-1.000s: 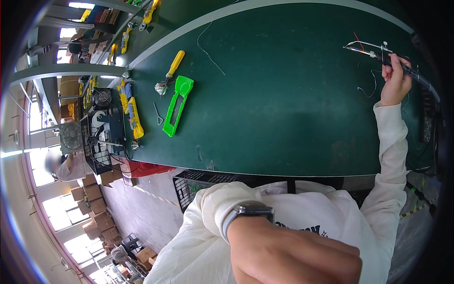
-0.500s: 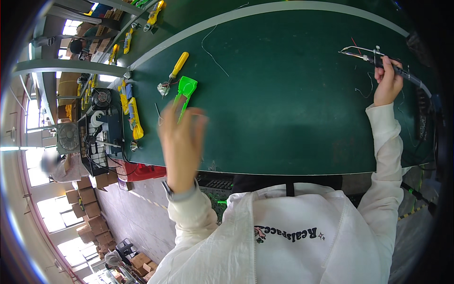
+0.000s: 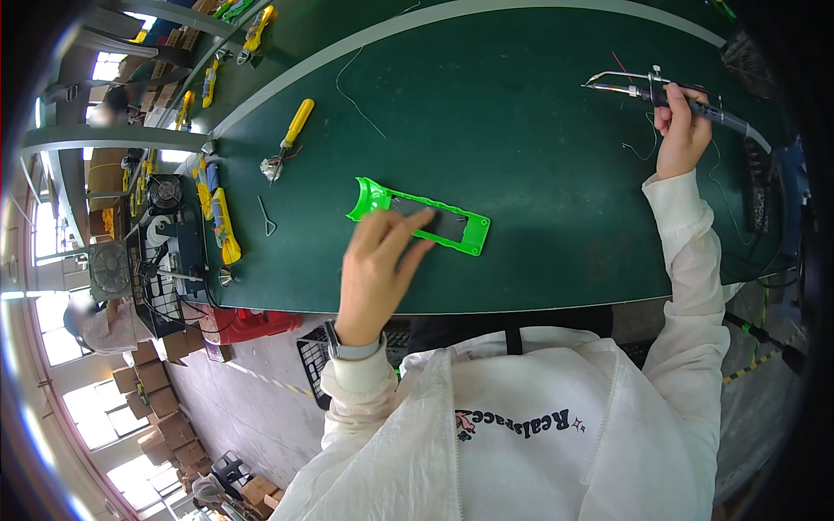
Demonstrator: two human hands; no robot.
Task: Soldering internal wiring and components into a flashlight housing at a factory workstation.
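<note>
My left hand (image 3: 380, 269) is closed on a bright green plastic housing (image 3: 475, 234), its fingers reaching over the near long edge. A curved flared end of the housing points left, and a dark rectangular part shows inside its frame; whether it rests on the table or is slightly lifted I cannot tell. At the right, my right hand (image 3: 683, 137) grips a soldering iron (image 3: 645, 92) by its dark handle. Its metal tip points left, with a thin bent tube mounted above it and a cable trailing off to the right.
A yellow-handled tool (image 3: 298, 124) with a clear head and wires lies on the green table (image 3: 521, 122). Close by are a bent metal rod (image 3: 266, 216) and thin wire (image 3: 354, 100). Yellow-and-blue tools (image 3: 224, 227) and a small fan (image 3: 163, 193) line the left edge.
My left hand has taken hold of the green housing, brought it rightward and nearer, and turned it lengthwise across the table. My right hand still holds the soldering iron; the whole view has shifted slightly.
</note>
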